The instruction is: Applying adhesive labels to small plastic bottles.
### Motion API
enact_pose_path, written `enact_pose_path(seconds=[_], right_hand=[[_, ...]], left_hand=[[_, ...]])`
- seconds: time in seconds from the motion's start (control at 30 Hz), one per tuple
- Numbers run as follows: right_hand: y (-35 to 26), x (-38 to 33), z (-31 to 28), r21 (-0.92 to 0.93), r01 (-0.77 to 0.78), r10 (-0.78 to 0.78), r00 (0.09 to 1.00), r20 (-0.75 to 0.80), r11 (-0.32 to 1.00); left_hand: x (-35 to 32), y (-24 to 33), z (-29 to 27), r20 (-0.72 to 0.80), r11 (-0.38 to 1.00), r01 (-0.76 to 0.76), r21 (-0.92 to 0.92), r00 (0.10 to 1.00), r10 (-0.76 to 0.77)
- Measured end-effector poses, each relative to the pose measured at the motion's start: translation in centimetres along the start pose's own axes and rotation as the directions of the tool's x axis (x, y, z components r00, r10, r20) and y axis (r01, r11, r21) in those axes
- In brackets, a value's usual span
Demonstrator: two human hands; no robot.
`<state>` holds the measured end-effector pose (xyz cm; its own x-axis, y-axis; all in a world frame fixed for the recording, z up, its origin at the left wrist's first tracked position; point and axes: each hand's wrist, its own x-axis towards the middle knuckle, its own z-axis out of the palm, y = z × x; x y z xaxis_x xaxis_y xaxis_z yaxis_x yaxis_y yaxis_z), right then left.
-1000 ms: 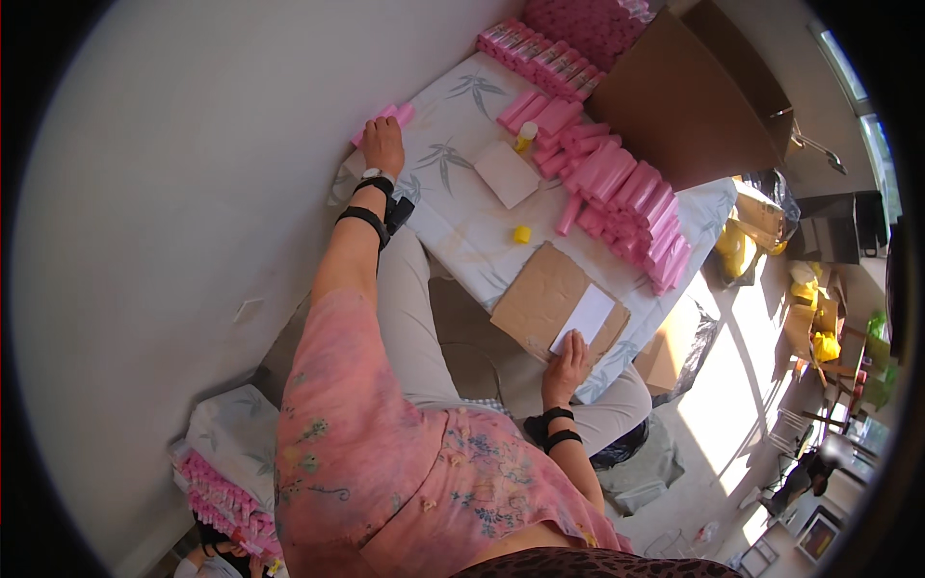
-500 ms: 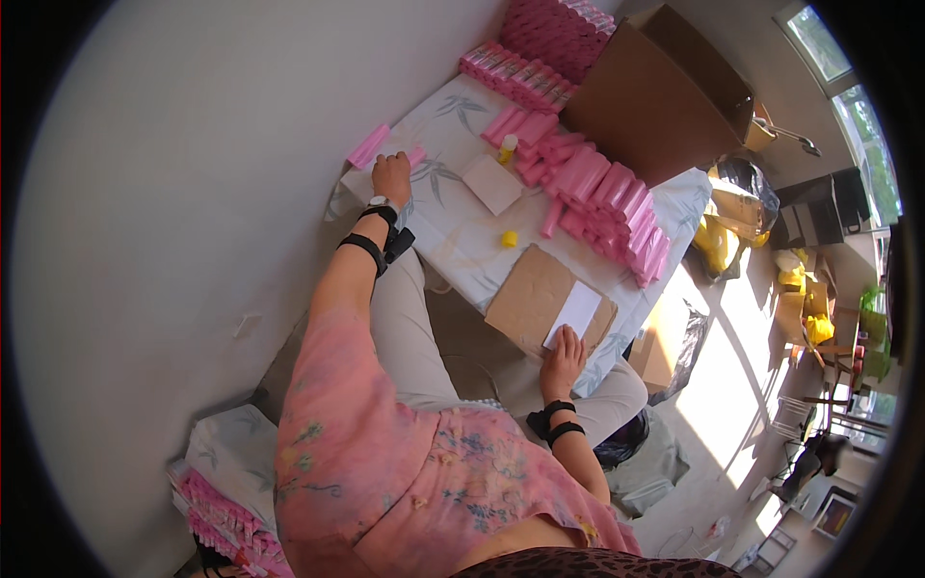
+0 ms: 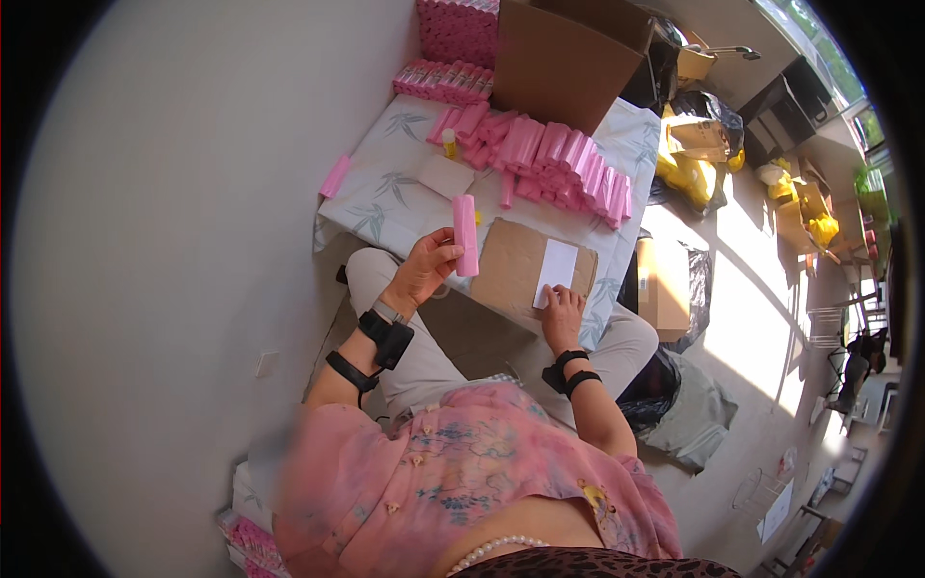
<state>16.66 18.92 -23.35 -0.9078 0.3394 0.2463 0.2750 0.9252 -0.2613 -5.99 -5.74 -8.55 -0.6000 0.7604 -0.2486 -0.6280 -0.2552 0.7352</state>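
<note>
A smooth pink roll stands nearly upright in my left hand, pinched between thumb and fingers above the table's near edge. My right hand is closed at the near end of a white paper slip, fingers bent and tips on it. Under the slip lies a brown cardboard piece. Behind the held roll a small yellow cap partly shows. Farther back are a pale flat card and a glue stick. Another pink roll lies at the table's left edge.
A heap of pink rolls covers the far right of the patterned table. Bundled rolls and a tall brown box stand behind. A wall rises at left. Bags and a carton are on the floor at right.
My left hand has come from the table's far left toward me and right, bringing up a pink roll. My right hand stays at the slip. The whole view has shifted.
</note>
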Motion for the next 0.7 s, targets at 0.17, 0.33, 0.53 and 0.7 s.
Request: enact_pose_path(seconds=[0.17, 0.33, 0.53, 0.7], right_hand=[[0.3, 1.7, -2.4, 0.075, -0.069, 0.056, 0.986, 0.158, 0.995], [-5.1, 6.0, -12.3, 0.82, -0.022, 0.133, 0.989, -0.065, 0.572], [-9.5, 7.5, -18.7, 0.994, 0.104, 0.205, 0.974, -0.092, -0.045], [-8.4, 7.2, -19.0, 0.991, 0.118, 0.265, 0.959, -0.096, -0.067]], left_hand=[[-1.3, -1.3, 6.9, 0.083, 0.997, -0.057, 0.058, 0.995, 0.052], [-1.5, -1.5, 11.7, 0.165, 0.547, -0.421, 0.724, 0.875, 0.456], [-0.9, -2.4, 17.1, 0.438, -0.049, -0.542, 0.839, 0.618, 0.653], [-0.8, -3.7, 18.6, 0.453, -0.053, -0.555, 0.83, 0.617, 0.643]])
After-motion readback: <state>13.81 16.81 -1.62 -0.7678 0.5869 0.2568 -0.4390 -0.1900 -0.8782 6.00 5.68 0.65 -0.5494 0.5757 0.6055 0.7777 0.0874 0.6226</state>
